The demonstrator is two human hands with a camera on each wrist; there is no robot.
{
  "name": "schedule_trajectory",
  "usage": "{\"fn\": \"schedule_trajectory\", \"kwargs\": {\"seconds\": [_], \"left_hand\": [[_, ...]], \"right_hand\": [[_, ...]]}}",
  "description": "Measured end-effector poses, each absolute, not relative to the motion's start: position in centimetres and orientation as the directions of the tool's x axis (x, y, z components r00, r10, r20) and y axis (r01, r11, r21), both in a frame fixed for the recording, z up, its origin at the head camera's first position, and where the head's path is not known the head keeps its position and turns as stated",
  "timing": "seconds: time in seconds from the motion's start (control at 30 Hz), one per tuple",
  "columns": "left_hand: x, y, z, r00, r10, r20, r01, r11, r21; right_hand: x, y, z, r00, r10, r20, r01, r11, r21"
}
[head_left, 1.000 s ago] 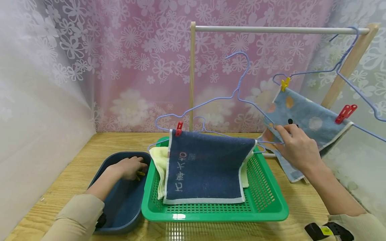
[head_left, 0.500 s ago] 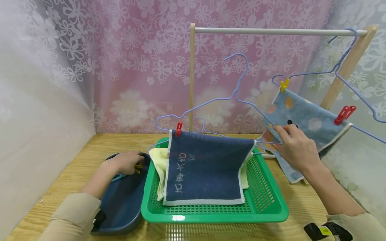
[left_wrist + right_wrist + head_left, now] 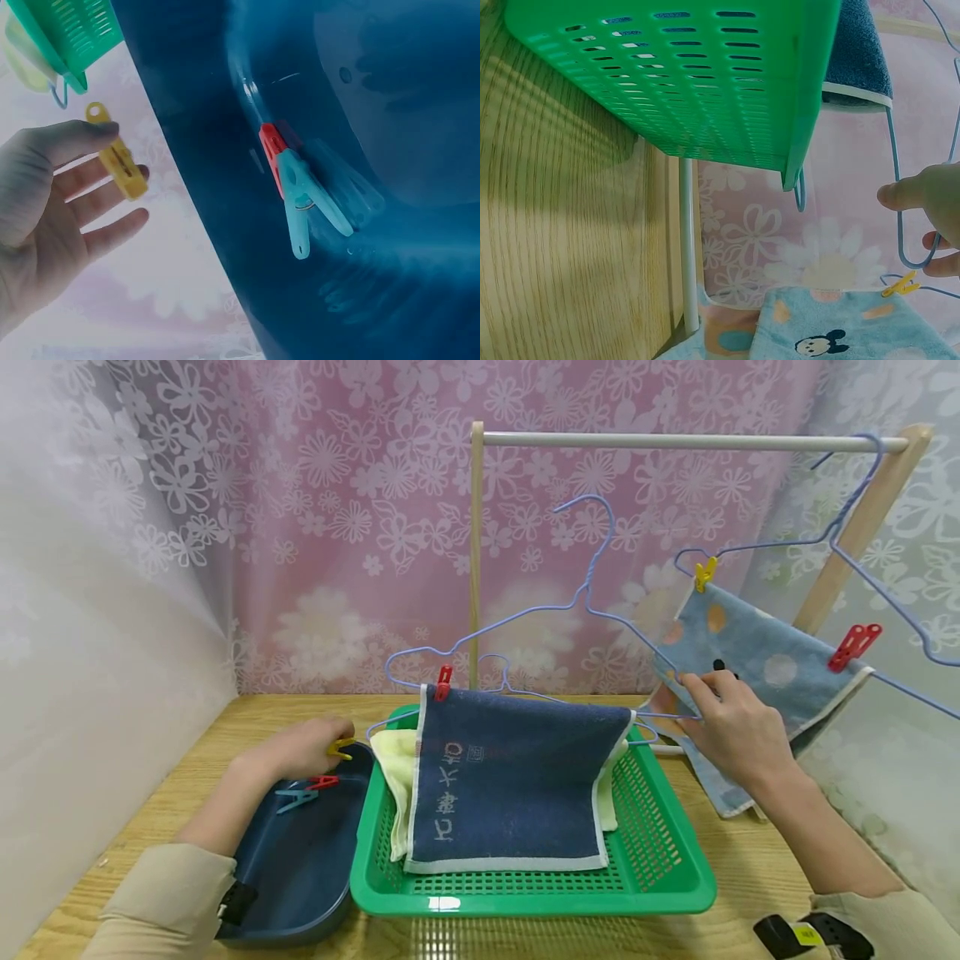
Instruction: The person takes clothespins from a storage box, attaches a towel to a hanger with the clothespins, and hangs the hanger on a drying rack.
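My left hand (image 3: pixel 311 748) pinches a yellow clothespin (image 3: pixel 120 161) between thumb and fingers, above the dark blue tub (image 3: pixel 300 877). Inside the tub lie a red clothespin (image 3: pixel 322 782) and a light blue clothespin (image 3: pixel 296 798), close together. With my right hand (image 3: pixel 738 727) I grip the right end of a blue wire hanger (image 3: pixel 592 578), holding it upright over the green basket (image 3: pixel 525 903). A navy towel (image 3: pixel 517 785) with white edging and lettering drapes over its lower bar. One red clothespin (image 3: pixel 443 682) clips the towel's left corner; the right corner carries no clip.
Behind on the right, a rack with a white rod (image 3: pixel 675 441) bears another hanger (image 3: pixel 795 541) with a light blue patterned towel (image 3: pixel 757 643), clipped in yellow and red. A pale yellow cloth (image 3: pixel 393 760) and another hanger (image 3: pixel 504 672) are at the basket.
My left hand has risen from inside the tub with the yellow clothespin, uncovering the red and light blue ones. My right hand keeps its grip on the hanger.
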State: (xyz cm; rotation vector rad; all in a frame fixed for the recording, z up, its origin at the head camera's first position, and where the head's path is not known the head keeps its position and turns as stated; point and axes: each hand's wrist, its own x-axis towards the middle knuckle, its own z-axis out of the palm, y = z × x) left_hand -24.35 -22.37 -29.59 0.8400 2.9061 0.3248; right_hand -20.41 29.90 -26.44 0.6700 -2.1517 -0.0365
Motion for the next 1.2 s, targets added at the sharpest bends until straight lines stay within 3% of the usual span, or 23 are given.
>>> {"fn": "schedule_trajectory", "kwargs": {"seconds": [0.23, 0.63, 0.93, 1.2], "left_hand": [[-24.4, -22.3, -29.1, -0.817, 0.557, 0.15, 0.576, 0.802, 0.161], [-24.3, -21.8, -28.0, -0.796, 0.539, 0.275, 0.583, 0.804, 0.113], [-23.6, -21.3, -25.9, -0.771, 0.493, 0.403, 0.609, 0.757, 0.239], [-22.9, -20.3, -23.8, -0.757, 0.453, 0.472, 0.61, 0.749, 0.26]], "right_hand": [[-20.3, 29.9, -26.4, -0.496, -0.47, 0.731, -0.448, 0.859, 0.248], [-20.4, 30.0, -26.7, -0.483, -0.468, 0.74, -0.445, 0.859, 0.253], [-20.4, 29.9, -26.8, -0.498, -0.466, 0.731, -0.437, 0.863, 0.253], [-20.6, 29.8, -26.5, -0.49, -0.474, 0.732, -0.435, 0.86, 0.265]]}}
